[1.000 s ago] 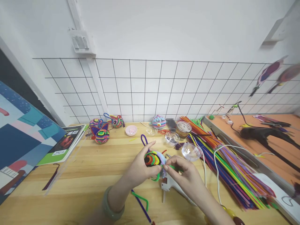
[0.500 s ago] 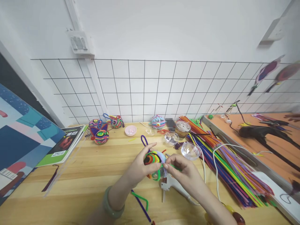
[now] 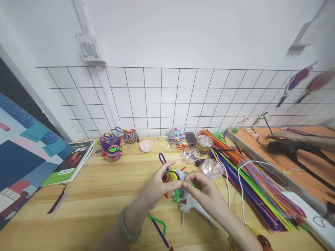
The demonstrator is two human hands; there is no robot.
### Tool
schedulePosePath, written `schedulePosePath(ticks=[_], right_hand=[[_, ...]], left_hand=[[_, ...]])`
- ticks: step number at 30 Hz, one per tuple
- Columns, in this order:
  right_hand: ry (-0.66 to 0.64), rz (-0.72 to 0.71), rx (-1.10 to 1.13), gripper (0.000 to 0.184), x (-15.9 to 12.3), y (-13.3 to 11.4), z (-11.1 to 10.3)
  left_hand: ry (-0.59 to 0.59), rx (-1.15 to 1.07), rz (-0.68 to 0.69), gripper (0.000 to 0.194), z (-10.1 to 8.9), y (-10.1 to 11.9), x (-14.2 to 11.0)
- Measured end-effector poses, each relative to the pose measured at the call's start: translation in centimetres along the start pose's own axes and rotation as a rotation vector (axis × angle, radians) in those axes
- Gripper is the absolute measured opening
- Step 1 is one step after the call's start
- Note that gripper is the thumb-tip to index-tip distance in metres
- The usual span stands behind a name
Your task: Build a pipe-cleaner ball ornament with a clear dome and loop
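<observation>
My left hand (image 3: pixel 157 186) is wrapped round a clear ball partly covered with coiled, many-coloured pipe cleaners (image 3: pixel 170 177), a purple loop (image 3: pixel 162 158) standing up from it. With thumb and forefinger pinched against the ball's right side, my right hand (image 3: pixel 205 190) holds a green pipe cleaner (image 3: pixel 195 186). Part of that green strand curves down over the ball's clear front. Just below, a white glue gun (image 3: pixel 195 208) rests on the table. Bent purple and green pipe cleaners (image 3: pixel 160 233) lie below my left wrist. The exact pinch point is hidden by my fingertips.
A big bundle of pipe cleaners (image 3: pixel 259 184) lies at right beside a white cable (image 3: pixel 240 188). Clear half-shells (image 3: pixel 213 168), a pink dish (image 3: pixel 146 146) and finished wrapped ornaments (image 3: pixel 113 152) stand further back. Another person's arm (image 3: pixel 293 136) reaches over the orange table (image 3: pixel 282 164).
Both hands stay at the ball with small finger movements. The green strand now shows along the ball's clear front. Another person's arm has come in over the orange table from the right.
</observation>
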State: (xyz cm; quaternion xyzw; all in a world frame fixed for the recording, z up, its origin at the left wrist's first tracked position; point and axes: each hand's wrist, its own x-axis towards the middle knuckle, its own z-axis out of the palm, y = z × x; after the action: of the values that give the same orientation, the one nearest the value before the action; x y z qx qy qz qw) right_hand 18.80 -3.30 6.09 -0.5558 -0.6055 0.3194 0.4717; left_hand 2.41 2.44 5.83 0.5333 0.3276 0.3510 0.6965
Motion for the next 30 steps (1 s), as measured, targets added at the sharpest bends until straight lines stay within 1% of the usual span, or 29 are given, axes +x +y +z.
schedulePosePath(ticks=[5, 9, 12, 15, 19, 22, 25, 30], right_hand=[[-0.014, -0.009, -0.038, 0.023, 0.1, -0.1, 0.0], [-0.077, -0.009, -0.052, 0.026, 0.0, -0.5, -0.2], [-0.118, -0.035, -0.095, 0.021, -0.1, -0.8, -0.8], [-0.156, -0.111, -0.24, 0.013, -0.1, -1.1, -1.6], [-0.155, -0.229, -0.518, 0.017, 0.0, -1.6, -2.3], [-0.135, -0.335, -0.718, 0.02, 0.0, -2.0, -2.1], [-0.093, -0.433, -0.891, 0.017, 0.0, -2.3, -1.7], [-0.053, -0.541, -1.043, 0.009, -0.2, -3.2, -0.8]], left_hand=[[0.01, -0.027, -0.017, 0.068, 0.2, 0.0, 0.0], [0.033, -0.033, -0.007, 0.067, 0.3, 0.2, 0.0], [0.039, -0.005, 0.008, 0.068, 0.3, 0.4, 0.0], [0.045, 0.043, 0.026, 0.069, 0.3, 0.5, 0.0], [0.085, 0.125, 0.042, 0.069, 0.4, 0.6, 0.0], [0.113, 0.182, 0.04, 0.069, 0.6, 0.8, 0.1], [0.15, 0.209, 0.053, 0.07, 0.7, 0.9, 0.1], [0.2, 0.224, 0.08, 0.068, 0.8, 0.8, 0.2]])
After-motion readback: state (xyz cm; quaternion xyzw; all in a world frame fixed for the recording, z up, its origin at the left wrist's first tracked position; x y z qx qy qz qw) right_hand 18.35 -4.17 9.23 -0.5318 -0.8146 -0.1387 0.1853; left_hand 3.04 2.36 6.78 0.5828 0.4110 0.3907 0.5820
